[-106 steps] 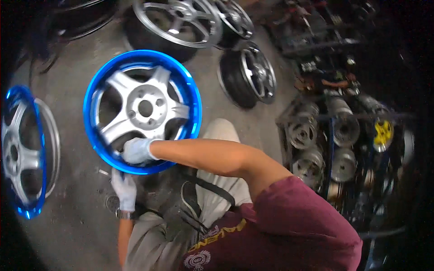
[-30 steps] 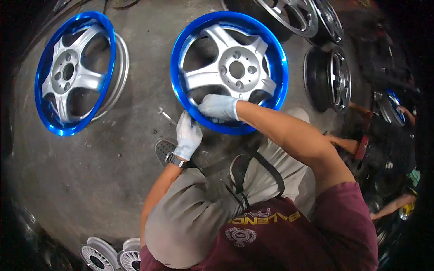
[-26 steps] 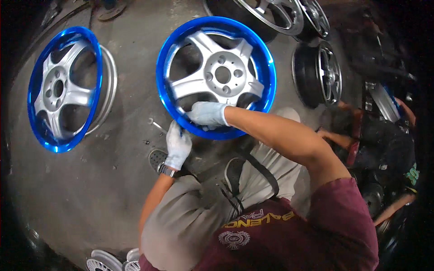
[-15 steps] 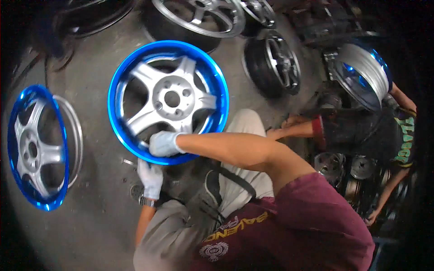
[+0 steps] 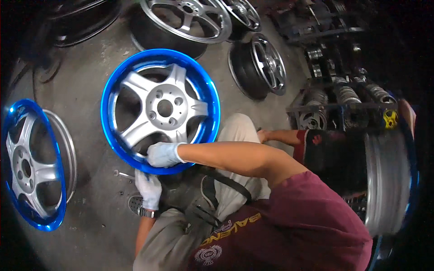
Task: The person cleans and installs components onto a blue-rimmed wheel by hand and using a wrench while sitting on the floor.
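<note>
A silver several-spoked wheel rim (image 5: 165, 81) with a glossy blue outer lip lies face up in front of me. My right hand (image 5: 163, 154), in a pale glove, reaches between two spokes at the near inside edge, fingers curled together; what they hold is hidden. Just below the near lip is my left hand (image 5: 148, 187), gloved, a watch at the wrist. Its fingers are bent up against the rim's underside around something I cannot make out. An open-ended wrench (image 5: 122, 174) shows beside the left fingers; whether they grip it is unclear.
A second blue-lipped rim (image 5: 27, 162) leans at the left. More silver and black rims (image 5: 264, 67) stand on the far floor. At the right, a person in dark clothes (image 5: 330, 151) is beside another blue-edged rim (image 5: 389, 180). Shelves of metal parts (image 5: 312, 106) stand behind.
The view has shifted, so the rim and both hands sit slightly lower and left. Both hands keep their places at the rim. At right, the other person's rim has swung lower and nearer.
</note>
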Demonstrator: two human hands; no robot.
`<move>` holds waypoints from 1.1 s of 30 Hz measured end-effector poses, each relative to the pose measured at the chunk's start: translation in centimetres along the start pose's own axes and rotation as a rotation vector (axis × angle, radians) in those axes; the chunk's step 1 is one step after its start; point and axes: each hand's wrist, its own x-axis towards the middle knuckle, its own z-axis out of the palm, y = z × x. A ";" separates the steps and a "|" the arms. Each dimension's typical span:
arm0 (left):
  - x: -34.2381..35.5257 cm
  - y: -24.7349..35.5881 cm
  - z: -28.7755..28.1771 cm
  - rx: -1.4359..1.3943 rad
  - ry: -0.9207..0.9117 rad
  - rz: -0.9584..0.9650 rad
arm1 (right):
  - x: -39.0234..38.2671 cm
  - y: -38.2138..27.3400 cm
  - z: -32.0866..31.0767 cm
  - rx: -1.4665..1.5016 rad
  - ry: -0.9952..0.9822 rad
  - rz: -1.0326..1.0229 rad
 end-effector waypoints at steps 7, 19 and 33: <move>0.4 0.8 -0.1 0.023 -0.039 0.029 | -2.4 1.3 0.3 0.129 0.179 -0.033; 0.8 0.4 -0.5 -0.031 -0.004 0.102 | -1.2 -1.0 -0.5 0.129 0.174 0.131; 0.6 0.1 0.1 -0.006 -0.018 0.039 | -1.3 1.7 -0.3 0.145 0.107 -0.170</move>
